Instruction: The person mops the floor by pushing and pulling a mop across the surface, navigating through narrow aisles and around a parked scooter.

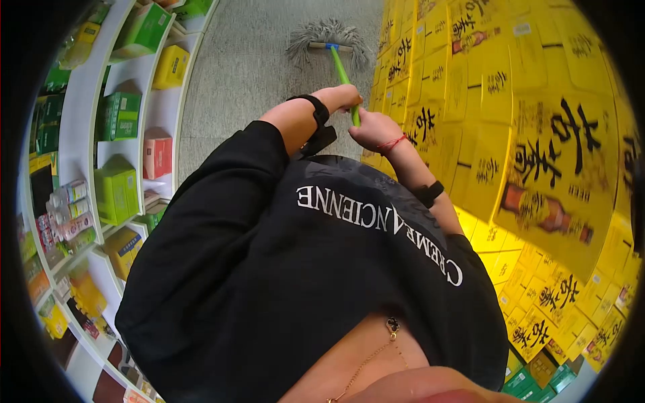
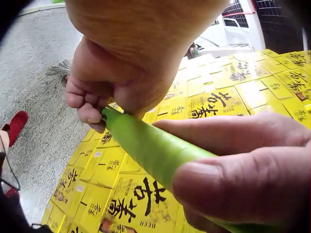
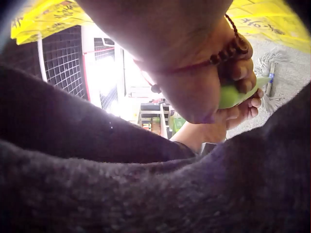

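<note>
Green handle (image 1: 341,67) fills both hands' curled fingers, left hand (image 1: 338,99) farther along, right hand (image 1: 378,130) nearer the body; forearms (image 1: 424,176) angle inward from black sleeves (image 1: 218,178). The mop head (image 1: 329,44) rests on the far floor (image 1: 232,74), shelves (image 1: 85,74) left, boxes (image 1: 564,151) right.

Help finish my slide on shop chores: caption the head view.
Left hand and right hand grip a green-handled mop between white shelves and yellow beer cartons.
</note>
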A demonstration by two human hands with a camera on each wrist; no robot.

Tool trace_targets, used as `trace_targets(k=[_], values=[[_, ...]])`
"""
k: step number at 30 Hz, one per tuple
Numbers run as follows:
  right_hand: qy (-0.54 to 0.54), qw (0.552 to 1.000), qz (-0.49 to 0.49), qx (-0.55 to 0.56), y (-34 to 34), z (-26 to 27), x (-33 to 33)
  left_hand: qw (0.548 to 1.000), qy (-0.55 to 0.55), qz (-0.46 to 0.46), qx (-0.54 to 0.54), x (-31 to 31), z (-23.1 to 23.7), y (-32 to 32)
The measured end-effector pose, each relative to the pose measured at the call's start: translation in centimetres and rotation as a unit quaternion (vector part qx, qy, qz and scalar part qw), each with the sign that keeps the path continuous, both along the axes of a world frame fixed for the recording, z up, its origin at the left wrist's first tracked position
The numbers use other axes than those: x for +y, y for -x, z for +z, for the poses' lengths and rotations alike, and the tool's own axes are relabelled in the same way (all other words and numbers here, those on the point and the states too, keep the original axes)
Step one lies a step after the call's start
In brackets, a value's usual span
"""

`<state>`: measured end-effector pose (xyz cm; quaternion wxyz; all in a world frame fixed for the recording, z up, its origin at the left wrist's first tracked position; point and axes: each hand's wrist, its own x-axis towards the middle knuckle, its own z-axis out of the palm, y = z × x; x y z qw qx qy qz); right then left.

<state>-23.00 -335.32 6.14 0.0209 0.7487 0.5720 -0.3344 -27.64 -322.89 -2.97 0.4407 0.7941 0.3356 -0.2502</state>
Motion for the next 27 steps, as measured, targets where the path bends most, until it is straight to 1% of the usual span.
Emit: trace_targets(k=[1,2,3,4,6,10,12,13,14,16,17,19,20,22,23,25,27], values=[[-0.001,1.0,0.0,-0.001,-0.9,-0.5,1.9,1.0,-0.001,0.0,-0.001,2.3,-1.2,-1.1],[-0.014,1.0,0.005,-0.006,-1.9,-1.2,3.9,0.999,-0.017,-0.042,-0.003,4.9,-3.2,-2.5],[-0.027,1.0,0.009,-0.01,-2.5,-1.4,6.0,0.996,-0.032,-0.084,-0.005,7.1,-3.4,-3.2],[-0.025,1.0,0.006,-0.011,-3.2,-1.6,8.4,0.996,-0.031,-0.087,-0.006,9.4,-3.4,-3.9],[-0.027,1.0,-0.013,0.006,-4.8,-1.5,13.3,1.0,-0.028,0.014,0.0,14.0,-2.9,-5.5],[-0.004,1.0,-0.018,-0.01,-7.0,-1.2,20.5,1.0,-0.005,0.015,-0.002,21.0,-2.1,-7.9],[-0.01,0.999,-0.037,0.004,-8.1,-0.8,23.2,1.0,0.002,0.027,0.015,23.9,-1.8,-9.1],[-0.014,0.999,-0.037,0.01,-8.5,-0.3,24.3,0.999,0.013,0.04,0.033,25.0,-0.9,-9.6],[-0.014,0.999,-0.042,0.012,-9.0,-0.3,25.5,0.999,0.013,0.036,0.035,26.3,-1.2,-10.3],[-0.012,0.999,-0.032,-0.009,-10.2,-0.3,27.8,0.999,-0.006,-0.009,0.035,28.9,-2.0,-11.7],[-0.009,0.999,-0.044,0.01,-11.2,-1.0,29.1,0.999,-0.007,-0.008,0.035,30.4,-2.2,-12.5],[-0.009,0.999,-0.039,0.011,-12.8,-1.0,32.1,0.999,-0.048,-0.023,0.009,33.0,-1.9,-13.8],[-0.009,0.999,-0.036,0.01,-13.7,-0.9,33.6,0.999,-0.049,-0.022,0.01,34.3,-1.7,-14.5],[-0.021,0.999,-0.041,0.026,-15.7,-1.0,36.6,0.998,-0.008,0.034,0.047,37.4,-1.3,-16.7],[-0.021,0.999,-0.04,0.025,-17.0,-1.3,38.2,0.998,-0.013,0.036,0.047,39.1,-1.8,-17.8],[-0.016,0.999,-0.043,0.018,-19.5,-1.8,41.7,0.999,-0.023,0.023,-0.033,42.6,-3.2,-20.1],[-0.023,0.999,-0.037,0.026,-22.2,-1.9,45.1,0.999,-0.039,0.021,-0.022,46.1,-3.9,-22.9]])
